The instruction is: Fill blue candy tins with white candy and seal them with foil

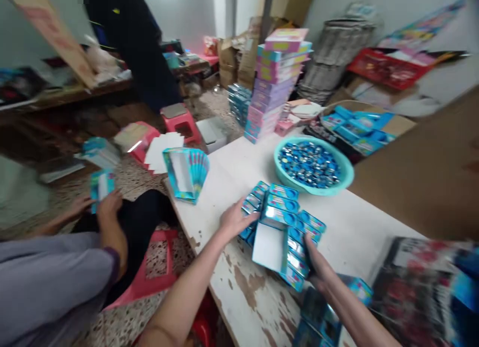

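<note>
Both my hands are at a cluster of small blue boxes (283, 203) on the worn white table (243, 172). My left hand (236, 219) grips the cluster's left row of boxes, its thumb pointing inward. My right hand (317, 262), slightly blurred, has its fingers around the outer side of the right row (297, 249). Between the rows is an open, shallow blue tray box (269, 247) with a bare white inside. More blue boxes (318, 312) lie below my right forearm, partly hidden by it.
A turquoise basin (346, 179) of shiny blue pieces stands behind the cluster. Nested empty boxes (185, 174) stand at the table's left edge, stacked colourful boxes (269, 87) at its far end. A co-worker (56, 277) sits left, holding a blue box (102, 187). A carton (430, 172) stands right.
</note>
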The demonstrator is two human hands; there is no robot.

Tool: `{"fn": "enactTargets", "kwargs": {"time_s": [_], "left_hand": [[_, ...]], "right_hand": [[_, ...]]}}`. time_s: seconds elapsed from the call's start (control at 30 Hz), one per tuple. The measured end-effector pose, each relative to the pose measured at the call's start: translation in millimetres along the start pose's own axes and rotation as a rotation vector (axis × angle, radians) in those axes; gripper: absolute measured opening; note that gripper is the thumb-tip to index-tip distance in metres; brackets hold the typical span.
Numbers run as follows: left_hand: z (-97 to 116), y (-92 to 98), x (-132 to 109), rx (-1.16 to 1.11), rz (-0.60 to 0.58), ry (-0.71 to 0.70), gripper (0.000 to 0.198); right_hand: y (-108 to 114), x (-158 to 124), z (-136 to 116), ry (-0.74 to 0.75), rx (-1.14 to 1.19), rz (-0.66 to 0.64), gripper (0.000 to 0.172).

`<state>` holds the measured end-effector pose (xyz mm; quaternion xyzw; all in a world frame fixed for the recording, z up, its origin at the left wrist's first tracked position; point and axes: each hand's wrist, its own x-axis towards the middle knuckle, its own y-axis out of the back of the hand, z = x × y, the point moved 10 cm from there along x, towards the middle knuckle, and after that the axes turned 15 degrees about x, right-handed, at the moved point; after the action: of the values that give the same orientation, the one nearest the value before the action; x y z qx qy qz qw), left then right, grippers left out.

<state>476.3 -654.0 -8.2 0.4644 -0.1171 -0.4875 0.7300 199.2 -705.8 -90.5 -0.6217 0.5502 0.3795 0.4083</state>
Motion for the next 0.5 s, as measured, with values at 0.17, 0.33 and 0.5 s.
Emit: {"fn": "enactTargets", "kwargs": {"time_s": [0.17,0.33,0.5], "left_hand": [[-9.3,1.3,20.6,0.057,0.017,-0.029,0.065],[-48.3,27.1,64.2,0.163,0.036,0.044,0.064],[-80.3,66.3,122.1,0.089,0.167,0.07,0.062]], "right_hand": [[-14.4,-4.5,-2.0,0.052,0.052,0.019,0.063],[-69.0,-6.8,-2.2,0.093,0.075,-0.128,0.059],[-134.5,14.0,-17.9,0.112,0.131,-0.258,0.063]]}}
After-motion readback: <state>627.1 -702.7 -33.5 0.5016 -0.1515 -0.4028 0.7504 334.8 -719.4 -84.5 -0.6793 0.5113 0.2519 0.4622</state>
